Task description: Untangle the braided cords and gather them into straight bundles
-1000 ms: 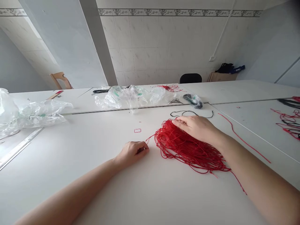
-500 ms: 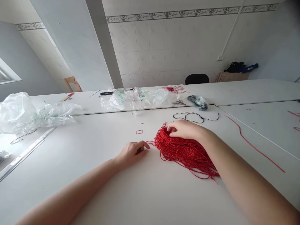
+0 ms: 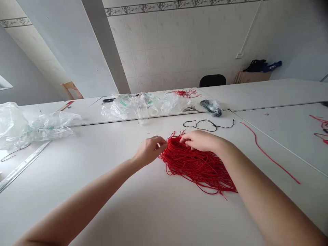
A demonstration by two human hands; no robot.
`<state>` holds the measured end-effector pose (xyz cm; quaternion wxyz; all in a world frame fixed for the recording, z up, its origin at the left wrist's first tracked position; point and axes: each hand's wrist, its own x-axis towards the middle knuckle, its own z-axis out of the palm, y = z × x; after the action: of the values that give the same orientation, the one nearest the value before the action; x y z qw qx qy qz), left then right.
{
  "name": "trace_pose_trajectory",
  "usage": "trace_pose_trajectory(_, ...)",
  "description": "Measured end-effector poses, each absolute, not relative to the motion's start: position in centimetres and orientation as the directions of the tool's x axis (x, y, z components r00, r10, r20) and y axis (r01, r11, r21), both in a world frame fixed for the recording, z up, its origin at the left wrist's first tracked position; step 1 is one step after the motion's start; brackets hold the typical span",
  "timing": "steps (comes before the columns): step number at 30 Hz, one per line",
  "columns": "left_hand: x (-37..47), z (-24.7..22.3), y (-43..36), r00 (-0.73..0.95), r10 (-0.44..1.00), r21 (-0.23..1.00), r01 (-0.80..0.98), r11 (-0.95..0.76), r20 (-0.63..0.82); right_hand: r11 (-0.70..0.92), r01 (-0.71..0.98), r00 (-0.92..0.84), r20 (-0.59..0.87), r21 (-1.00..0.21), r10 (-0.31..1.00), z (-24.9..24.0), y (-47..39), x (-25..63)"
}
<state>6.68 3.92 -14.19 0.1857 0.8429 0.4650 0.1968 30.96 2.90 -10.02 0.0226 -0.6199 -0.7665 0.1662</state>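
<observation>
A thick bundle of red cords [image 3: 198, 167] lies on the white table, its looped end at the upper left and loose strands trailing to the lower right. My left hand [image 3: 151, 150] is at the bundle's left edge, thumb and fingertips pinched together at the cord; the exact strand is too small to make out. Over the bundle's top, my right hand [image 3: 198, 140] has its fingers bent into the red cords, gripping some; part of that grip is hidden.
Behind the bundle lies a knotted black cord [image 3: 211, 125]. Crumpled clear plastic bags [image 3: 138, 106] stretch along the back, with scissors [image 3: 191, 108] and a bagged dark cord coil [image 3: 211, 107] nearby. A single red cord [image 3: 269, 153] lies on the right; a metal ruler-like strip [image 3: 25, 164] on the left.
My left hand has risen from the tabletop to the bundle's left edge, its fingers now pinched. My right hand stays over the bundle, fingers slightly less curled. The camera view has shifted a little.
</observation>
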Motion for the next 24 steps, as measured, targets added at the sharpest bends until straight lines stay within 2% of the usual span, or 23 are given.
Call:
trace_pose_trajectory(4, 9.7, -15.0, 4.3, 0.533, 0.804, 0.428, 0.682, -0.593, 0.265, 0.032, 0.988, -0.042, -0.065, -0.150, 0.997, -10.7, 3.5, 31.6)
trace_pose_trajectory(6, 10.4, -15.5, 3.9, 0.599, 0.743, 0.384, 0.638, -0.668, 0.297, 0.001, 0.992, -0.006, -0.036, -0.127, 0.999, -10.7, 3.6, 32.2)
trace_pose_trajectory(10, 10.3, -16.7, 2.4, 0.754, 0.568, 0.286, 0.494, -0.821, 0.330, 0.056, 0.988, -0.075, -0.134, -0.147, 0.988, -11.4, 3.8, 32.2)
trace_pose_trajectory(13, 9.5, -17.1, 1.0, 0.814, 0.502, 0.301, 0.419, -0.856, 0.293, 0.111, 0.982, -0.141, -0.198, -0.155, 0.970, -12.4, 4.1, 31.3)
trace_pose_trajectory(15, 8.8, -17.0, 0.1, 0.844, 0.467, 0.329, 0.376, -0.866, 0.264, 0.150, 0.976, -0.176, -0.169, -0.158, 0.970, -12.9, 4.3, 30.8)
trace_pose_trajectory(21, 6.8, -16.3, -1.0, 0.902, 0.372, 0.353, 0.282, -0.892, 0.220, 0.228, 0.959, -0.219, 0.070, -0.169, 0.973, -12.2, 4.2, 30.6)
trace_pose_trajectory(24, 6.0, -16.1, -1.0, 0.856, 0.437, 0.319, 0.347, -0.882, 0.277, 0.195, 0.962, -0.184, 0.077, -0.190, 0.980, -11.1, 3.6, 31.3)
